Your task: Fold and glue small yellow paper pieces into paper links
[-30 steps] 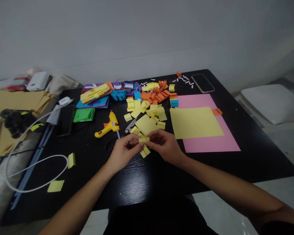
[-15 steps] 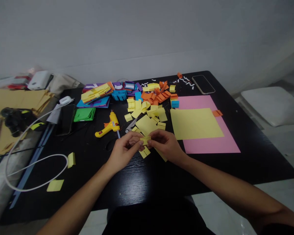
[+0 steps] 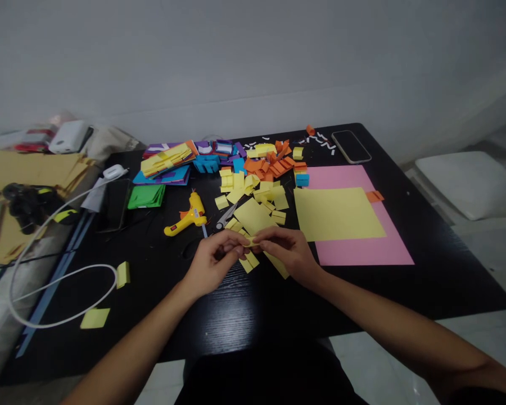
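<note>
A small yellow paper piece (image 3: 250, 241) is pinched between both hands above the black table. My left hand (image 3: 216, 260) grips its left end and my right hand (image 3: 289, 252) its right end. Under and behind the hands lie loose yellow paper pieces (image 3: 253, 216), some folded. Grey scissors (image 3: 226, 216) rest among them, partly covered. The yellow glue gun (image 3: 187, 216) lies on its side left of the scissors. To the right, a yellow sheet (image 3: 339, 214) lies on a pink sheet (image 3: 362, 252).
Orange folded pieces (image 3: 274, 163), a green paper stack (image 3: 147, 196) and a yellow stack (image 3: 168, 160) lie farther back. Phones are at the back right (image 3: 351, 147) and left (image 3: 113, 206). A white cable (image 3: 63, 274) loops over the table's left side.
The small yellow piece has tilted and shows a narrower face between the fingers. My right hand's fingers have shifted slightly over it.
</note>
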Demonstrator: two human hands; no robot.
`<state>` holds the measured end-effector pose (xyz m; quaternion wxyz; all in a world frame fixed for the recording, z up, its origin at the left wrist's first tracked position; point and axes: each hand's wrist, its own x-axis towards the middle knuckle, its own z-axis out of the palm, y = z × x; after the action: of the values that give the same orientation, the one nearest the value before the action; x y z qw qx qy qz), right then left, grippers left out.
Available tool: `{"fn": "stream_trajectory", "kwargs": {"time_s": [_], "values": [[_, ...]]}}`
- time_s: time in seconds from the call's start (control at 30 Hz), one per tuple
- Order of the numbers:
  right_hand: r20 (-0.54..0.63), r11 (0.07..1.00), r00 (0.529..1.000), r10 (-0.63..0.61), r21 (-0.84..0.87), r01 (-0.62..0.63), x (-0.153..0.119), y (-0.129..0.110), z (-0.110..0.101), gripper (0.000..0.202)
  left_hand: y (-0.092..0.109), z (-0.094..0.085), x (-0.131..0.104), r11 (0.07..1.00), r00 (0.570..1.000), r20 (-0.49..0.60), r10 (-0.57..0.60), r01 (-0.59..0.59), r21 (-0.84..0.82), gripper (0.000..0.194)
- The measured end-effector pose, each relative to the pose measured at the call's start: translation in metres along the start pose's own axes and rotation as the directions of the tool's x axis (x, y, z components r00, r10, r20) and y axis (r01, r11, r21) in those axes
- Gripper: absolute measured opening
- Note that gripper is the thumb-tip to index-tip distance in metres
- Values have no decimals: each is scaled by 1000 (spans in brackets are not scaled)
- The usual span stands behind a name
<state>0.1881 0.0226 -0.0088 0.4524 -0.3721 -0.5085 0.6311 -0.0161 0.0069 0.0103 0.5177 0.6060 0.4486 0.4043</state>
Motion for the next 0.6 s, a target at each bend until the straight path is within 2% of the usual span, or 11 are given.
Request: {"fn": "stream_trajectory", "kwargs": {"time_s": [0.13,0.2,0.3,0.47,0.6], "values": [[-82,998,997,-5,-65,0,1,9,2,26,-5,0,-2,969,993,-4,121,-118,217,10],[-105,998,994,-15,-55,10,1,13,3,32,-9,2,-3,957,989,-51,137,-118,265,13],[-106,997,994,-33,-71,25,1,15,4,33,-13,4,-2,974,987,-126,96,-67,218,16],[-106,994,993,-46,-100,35,-1,15,3,28,-9,4,0,980,992,-101,72,-52,193,18],[-61,993,997,-46,-110,39,0,13,3,25,-6,4,0,978,988,-130,81,-54,200,15]]}}
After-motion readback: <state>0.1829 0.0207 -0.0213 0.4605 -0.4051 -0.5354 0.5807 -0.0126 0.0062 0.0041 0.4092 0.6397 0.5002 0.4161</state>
